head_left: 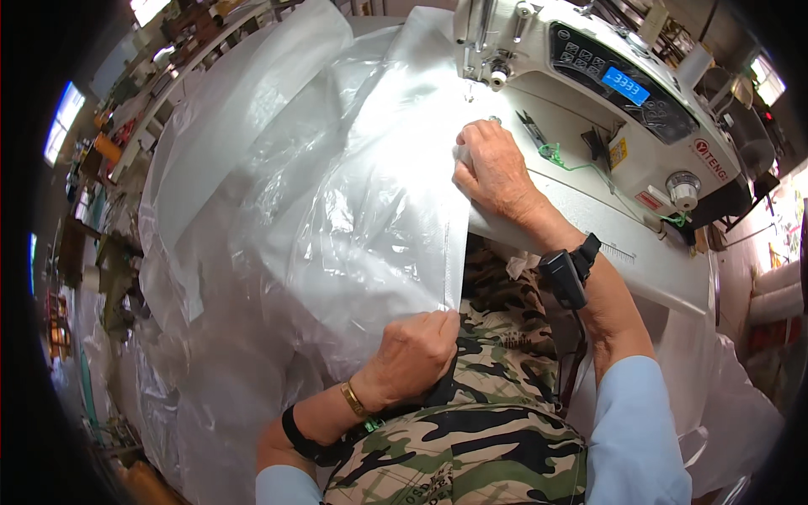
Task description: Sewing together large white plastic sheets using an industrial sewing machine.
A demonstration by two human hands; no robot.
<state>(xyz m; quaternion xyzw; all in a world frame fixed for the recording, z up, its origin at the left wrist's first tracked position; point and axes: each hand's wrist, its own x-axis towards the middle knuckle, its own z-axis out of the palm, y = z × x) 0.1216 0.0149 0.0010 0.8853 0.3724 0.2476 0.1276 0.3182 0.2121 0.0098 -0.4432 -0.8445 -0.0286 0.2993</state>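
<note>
A large sheet of translucent white plastic point(337, 210) spreads over the left and middle of the view, with a folded, stitched edge along its right side. My left hand point(414, 355) pinches the near end of that edge, just above my lap. Farther up, my right hand point(495, 168) is closed on the same edge beside the sewing machine's needle area. Between the two hands the edge runs nearly straight. The sewing machine point(606, 84) stands at the upper right, its lamp shining brightly on the plastic under the needle. Glare hides the needle and presser foot in part.
Small black thread snips point(532, 126) with green thread lie on the machine bed right of my right hand. A lit blue display point(626, 86) is on the machine's arm. More plastic hangs down at the lower right. Cluttered shelves and benches line the far left.
</note>
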